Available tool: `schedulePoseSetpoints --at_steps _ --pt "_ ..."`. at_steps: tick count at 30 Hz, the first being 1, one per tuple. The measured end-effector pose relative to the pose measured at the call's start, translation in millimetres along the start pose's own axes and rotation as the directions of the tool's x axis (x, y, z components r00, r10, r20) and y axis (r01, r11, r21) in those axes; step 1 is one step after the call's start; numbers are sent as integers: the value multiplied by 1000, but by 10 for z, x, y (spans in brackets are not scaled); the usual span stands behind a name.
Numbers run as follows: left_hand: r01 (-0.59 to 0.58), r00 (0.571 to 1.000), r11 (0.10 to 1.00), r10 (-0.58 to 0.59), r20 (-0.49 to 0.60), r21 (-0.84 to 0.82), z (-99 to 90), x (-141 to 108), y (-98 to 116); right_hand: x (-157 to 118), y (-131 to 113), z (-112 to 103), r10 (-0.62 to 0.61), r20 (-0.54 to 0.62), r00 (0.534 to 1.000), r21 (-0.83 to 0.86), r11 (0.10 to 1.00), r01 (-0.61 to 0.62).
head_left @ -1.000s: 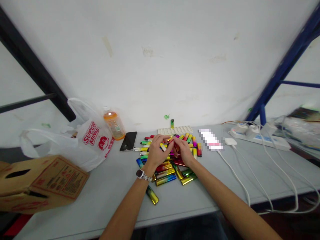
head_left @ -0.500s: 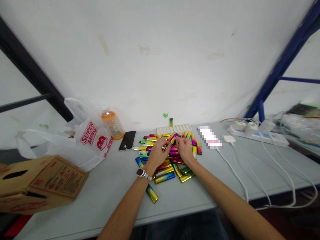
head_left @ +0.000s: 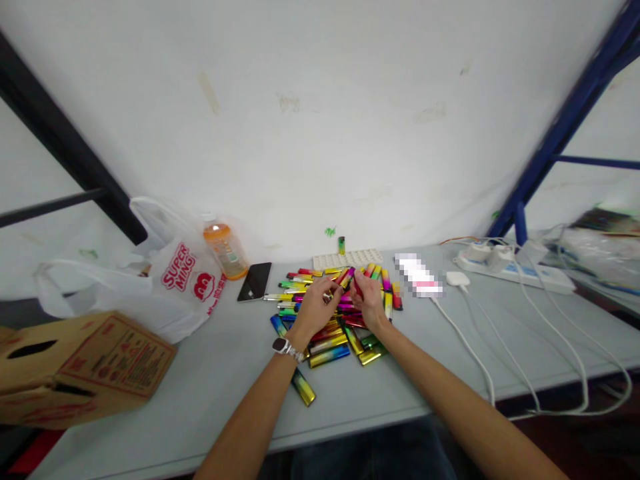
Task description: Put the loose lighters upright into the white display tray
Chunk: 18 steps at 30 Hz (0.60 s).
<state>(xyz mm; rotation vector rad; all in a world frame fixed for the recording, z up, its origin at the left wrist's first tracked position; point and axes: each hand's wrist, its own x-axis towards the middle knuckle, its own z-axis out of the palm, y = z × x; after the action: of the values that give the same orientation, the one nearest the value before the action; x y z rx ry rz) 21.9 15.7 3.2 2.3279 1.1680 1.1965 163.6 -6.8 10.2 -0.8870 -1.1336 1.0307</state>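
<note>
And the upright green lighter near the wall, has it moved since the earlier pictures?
No. The upright green lighter keeps the same place, just below and right of the green wall mark; only the view shifted slightly.

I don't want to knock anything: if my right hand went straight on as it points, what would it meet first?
Your right hand would probably meet the purple-ended lighter just ahead of it, up and to the left, though depth is unclear.
</note>
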Motion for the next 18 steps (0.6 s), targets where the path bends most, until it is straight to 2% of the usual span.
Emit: schedulePoseSetpoints --at_steps 4,10,14,18 --pt "-2 1000 1000 2 -17 11 -1 -2 -3 -2 10 9 -25 -11 1000 -38 999 24" --pt "-1 1000 1000 1 -16 8 0 5 4 18 -9 15 -34 -65 997 -209 978 20" --pt "11 1000 1000 -11 -4 18 0 11 4 20 -11 23 -18 -62 998 -132 991 10" --pt "15 1000 993 -16 12 113 -6 -1 -8 42 15 36 -25 -43 999 -56 998 22"
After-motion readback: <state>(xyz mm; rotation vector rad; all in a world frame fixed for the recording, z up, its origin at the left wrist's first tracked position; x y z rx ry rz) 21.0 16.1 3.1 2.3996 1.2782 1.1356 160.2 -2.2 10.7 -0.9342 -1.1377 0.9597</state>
